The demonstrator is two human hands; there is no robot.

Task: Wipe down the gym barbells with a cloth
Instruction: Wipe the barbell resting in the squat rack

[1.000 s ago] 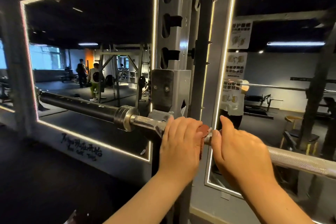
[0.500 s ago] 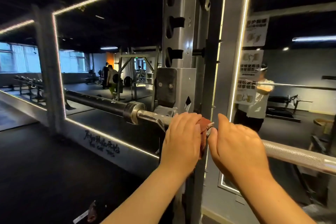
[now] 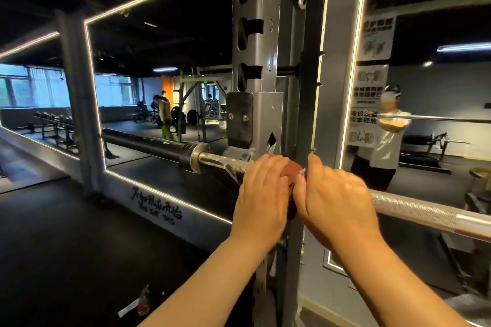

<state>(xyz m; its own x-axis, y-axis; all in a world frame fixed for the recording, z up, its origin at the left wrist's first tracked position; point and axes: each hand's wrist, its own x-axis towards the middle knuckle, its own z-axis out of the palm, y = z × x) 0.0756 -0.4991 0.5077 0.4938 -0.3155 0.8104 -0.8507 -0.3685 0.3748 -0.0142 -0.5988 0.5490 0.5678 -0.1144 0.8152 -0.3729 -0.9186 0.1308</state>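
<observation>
Left grip (image 3: pixel 261 194): my fingers curled over a reddish-brown cloth (image 3: pixel 293 168), holding it wrapped on the silver knurled steel barbell (image 3: pixel 411 207). Right grip (image 3: pixel 337 194): just beside the left, my fingers curled over the bare bar, thumb side touching the cloth. Cloth: between both grips, mostly hidden under the left. Barbell: passes through both grips, its dark sleeve (image 3: pixel 148 145) out past the left one. Grey slotted steel rack upright (image 3: pixel 261 34): directly beyond my grips.
</observation>
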